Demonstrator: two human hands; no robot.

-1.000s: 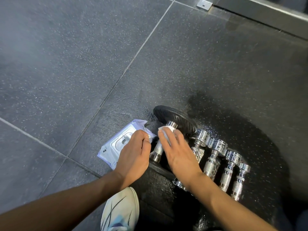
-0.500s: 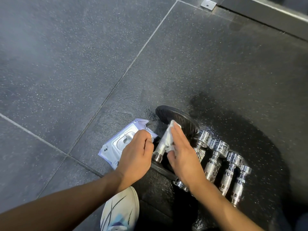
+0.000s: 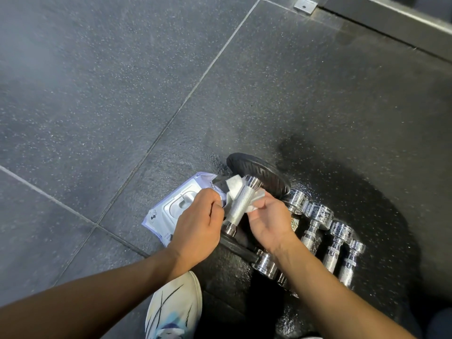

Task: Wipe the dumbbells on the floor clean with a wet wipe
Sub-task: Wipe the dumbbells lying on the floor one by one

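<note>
A large dumbbell with black plates (image 3: 259, 171) lies on the dark floor, its knurled chrome handle (image 3: 238, 204) bare on top. A white wet wipe (image 3: 234, 184) is looped under and around that handle. My left hand (image 3: 198, 223) pinches the wipe's left end beside the handle. My right hand (image 3: 271, 221) pinches the wipe's right end on the other side. Several small chrome dumbbells (image 3: 315, 223) lie in a row just right of my right hand.
A pale wet-wipe pack (image 3: 171, 209) lies on the floor left of the big dumbbell, partly under my left hand. My white shoe (image 3: 173, 311) is at the bottom. A metal rail (image 3: 391, 23) with a bracket runs along the top right.
My right hand has come off the top of the handle, where it pressed the wipe, and now holds one end. The wipe is slung under the bar between both hands.
</note>
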